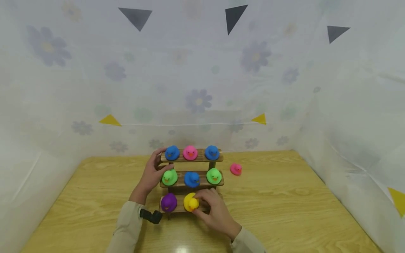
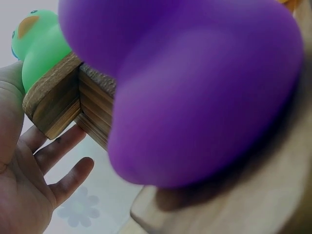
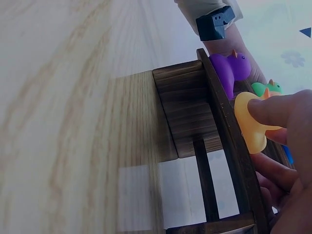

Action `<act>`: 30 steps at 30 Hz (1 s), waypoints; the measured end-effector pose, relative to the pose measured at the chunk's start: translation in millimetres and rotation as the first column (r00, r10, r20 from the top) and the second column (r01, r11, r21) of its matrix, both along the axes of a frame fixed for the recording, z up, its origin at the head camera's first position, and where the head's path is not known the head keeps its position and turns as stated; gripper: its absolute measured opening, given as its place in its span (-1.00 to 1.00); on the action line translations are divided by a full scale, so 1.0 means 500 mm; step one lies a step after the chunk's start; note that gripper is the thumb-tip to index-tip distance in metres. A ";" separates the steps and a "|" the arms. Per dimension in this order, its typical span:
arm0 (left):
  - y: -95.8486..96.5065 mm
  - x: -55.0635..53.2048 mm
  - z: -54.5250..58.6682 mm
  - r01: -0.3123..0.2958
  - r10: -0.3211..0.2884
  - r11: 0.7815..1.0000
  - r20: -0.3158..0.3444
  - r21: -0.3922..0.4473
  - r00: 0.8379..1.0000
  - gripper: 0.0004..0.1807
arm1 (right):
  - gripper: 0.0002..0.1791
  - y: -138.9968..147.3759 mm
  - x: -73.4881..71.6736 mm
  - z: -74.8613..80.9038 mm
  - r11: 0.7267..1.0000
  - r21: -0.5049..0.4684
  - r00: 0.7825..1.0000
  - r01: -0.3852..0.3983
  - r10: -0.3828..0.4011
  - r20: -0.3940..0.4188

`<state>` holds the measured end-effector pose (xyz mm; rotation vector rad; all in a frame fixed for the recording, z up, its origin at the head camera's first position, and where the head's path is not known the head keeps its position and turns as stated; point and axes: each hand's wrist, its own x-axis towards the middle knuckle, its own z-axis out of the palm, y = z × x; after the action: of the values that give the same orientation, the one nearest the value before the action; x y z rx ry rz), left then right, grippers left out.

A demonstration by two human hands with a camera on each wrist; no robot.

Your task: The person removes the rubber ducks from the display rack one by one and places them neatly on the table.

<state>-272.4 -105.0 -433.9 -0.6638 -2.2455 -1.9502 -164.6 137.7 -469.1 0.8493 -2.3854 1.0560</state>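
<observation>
A three-tier wooden stand [image 1: 190, 157] holds several rubber ducks. My right hand [image 1: 216, 211] pinches a yellow rubber duck [image 1: 191, 202] between thumb and fingers at the bottom shelf; the duck also shows in the right wrist view [image 3: 249, 129]. To its left sits a purple duck [image 1: 169, 202], large and close in the left wrist view [image 2: 204, 97]. My left hand [image 1: 153, 174] holds the stand's left side, its thumb by a green duck [image 1: 169, 177] on the middle shelf and its fingers behind the wood.
On the middle shelf are a blue duck [image 1: 191, 179] and another green duck [image 1: 214, 176]. The top shelf bears a pink duck [image 1: 190, 153] between two blue ones. A loose pink duck [image 1: 236, 169] lies on the wooden table [image 1: 278, 207], right of the stand. Patterned sheeting surrounds the table.
</observation>
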 end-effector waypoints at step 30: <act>0.000 0.001 0.003 -0.022 0.022 1.000 0.006 -0.001 1.000 -0.31 | -0.66 0.034 0.016 0.017 0.989 -0.111 0.978 -0.093 0.112 0.174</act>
<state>-271.8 -105.1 -432.5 -0.6314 -2.2477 -1.9438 -156.8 154.8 -460.5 0.8826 -2.4303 1.3361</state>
